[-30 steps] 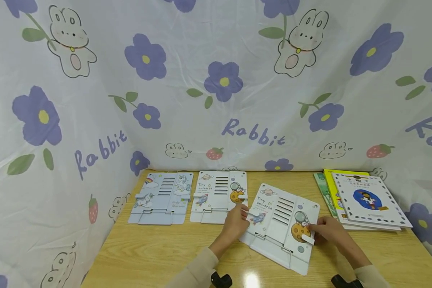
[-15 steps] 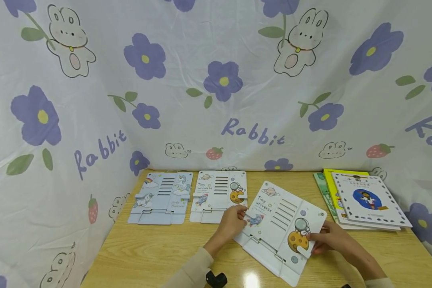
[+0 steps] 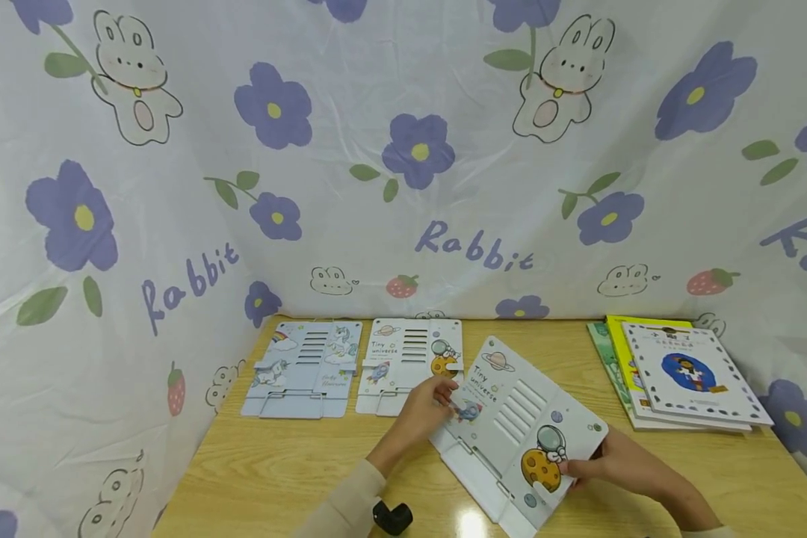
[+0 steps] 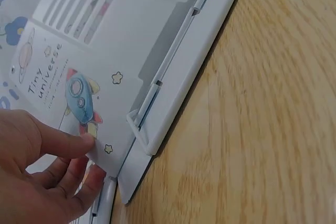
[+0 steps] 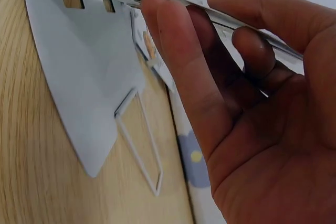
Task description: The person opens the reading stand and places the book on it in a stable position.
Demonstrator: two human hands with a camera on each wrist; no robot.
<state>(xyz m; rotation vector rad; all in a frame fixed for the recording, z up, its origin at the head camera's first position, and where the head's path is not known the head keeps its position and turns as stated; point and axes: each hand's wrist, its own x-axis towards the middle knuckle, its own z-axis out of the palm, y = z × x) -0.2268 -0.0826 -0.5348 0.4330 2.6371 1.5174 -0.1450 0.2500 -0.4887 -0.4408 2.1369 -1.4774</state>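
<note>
A white "Tiny universe" book stand (image 3: 511,433), printed with a planet, rocket and astronaut, leans back on the table, turned askew. My left hand (image 3: 422,411) pinches its left edge beside the rocket; in the left wrist view the thumb (image 4: 73,144) lies on the front face and the fingers curl behind. My right hand (image 3: 625,467) grips the opposite edge near the astronaut. Seen from the right wrist, the fingers (image 5: 184,61) reach behind the panel, and a wire support leg (image 5: 144,148) folds out at the back, by the base plate (image 5: 84,93).
Behind my left hand stands a matching Tiny universe stand (image 3: 385,351), with a pale blue unicorn stand (image 3: 300,370) to its left. Several books (image 3: 696,373) lie stacked at the back right of the wooden table (image 3: 276,471). A rabbit-print curtain (image 3: 350,224) hangs behind.
The book stand has turned clockwise, its right side swinging toward me with my right hand. My left hand has shifted slightly left along with the stand's left edge.
</note>
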